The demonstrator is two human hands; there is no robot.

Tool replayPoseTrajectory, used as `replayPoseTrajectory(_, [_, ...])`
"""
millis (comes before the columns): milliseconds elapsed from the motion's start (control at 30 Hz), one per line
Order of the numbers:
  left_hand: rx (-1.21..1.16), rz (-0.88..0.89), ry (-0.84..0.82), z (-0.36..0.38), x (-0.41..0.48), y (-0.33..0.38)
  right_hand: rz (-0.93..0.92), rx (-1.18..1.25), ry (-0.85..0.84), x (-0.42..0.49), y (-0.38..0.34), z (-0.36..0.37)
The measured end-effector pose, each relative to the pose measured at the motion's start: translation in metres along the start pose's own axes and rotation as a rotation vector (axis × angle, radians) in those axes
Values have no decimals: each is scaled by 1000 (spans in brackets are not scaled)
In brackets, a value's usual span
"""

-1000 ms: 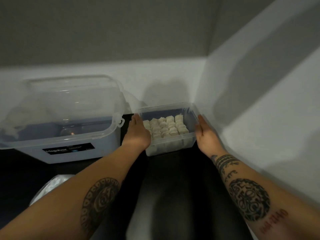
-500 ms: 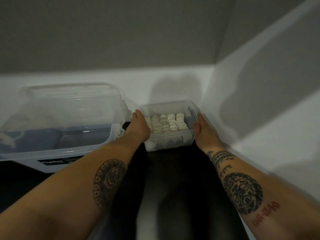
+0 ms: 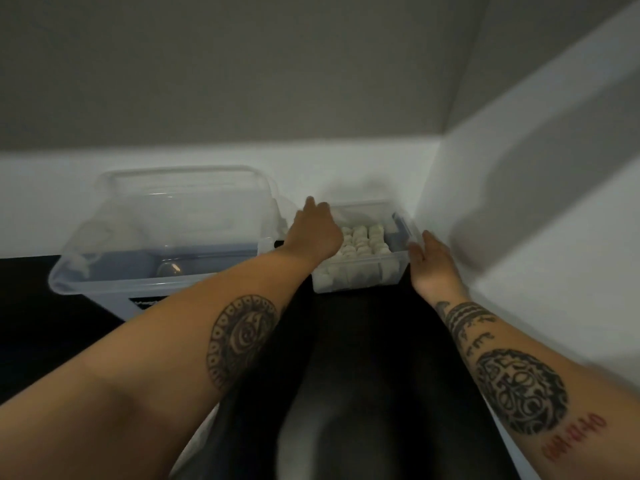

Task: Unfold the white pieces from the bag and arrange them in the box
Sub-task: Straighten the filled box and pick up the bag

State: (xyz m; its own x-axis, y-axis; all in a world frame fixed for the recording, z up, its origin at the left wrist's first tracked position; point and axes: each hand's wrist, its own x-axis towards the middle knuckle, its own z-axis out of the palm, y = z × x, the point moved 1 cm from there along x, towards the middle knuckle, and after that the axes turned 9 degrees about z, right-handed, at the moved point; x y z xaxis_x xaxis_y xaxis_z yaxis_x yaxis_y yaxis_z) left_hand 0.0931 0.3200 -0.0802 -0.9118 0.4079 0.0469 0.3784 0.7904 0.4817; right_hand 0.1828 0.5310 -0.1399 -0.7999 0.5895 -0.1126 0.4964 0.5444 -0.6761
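Note:
A small clear plastic box (image 3: 360, 282) stands in the corner where the two walls meet, on a dark surface. Rows of white pieces (image 3: 363, 242) fill it. My left hand (image 3: 313, 230) reaches over the box's left rim toward its back left corner, fingers stretched forward and blurred. My right hand (image 3: 429, 261) lies flat against the box's right side, fingers straight. No bag shows in this view.
A large clear storage bin (image 3: 166, 237) with a blue base and an open lid stands left of the small box, almost touching it. White walls (image 3: 519, 220) close in behind and on the right. The dark surface (image 3: 363, 341) runs toward me between my forearms.
The box has slid back into the corner. My left hand has left the box's left side and moved up and forward over its rim. My right hand stays at the right side.

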Motion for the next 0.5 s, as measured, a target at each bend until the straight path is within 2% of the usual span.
replayPoseTrajectory(167, [-178,105,126,-55,-34,7,-48,98,88,-60,-12,9])
replayPoseTrajectory(367, [-336,146,268,-120,-110,-37,-29,84,19,-164,-37,48])
replayPoseTrajectory(500, [-422,185,200,-134,-175,-89,21,72,-44,-233,-59,89])
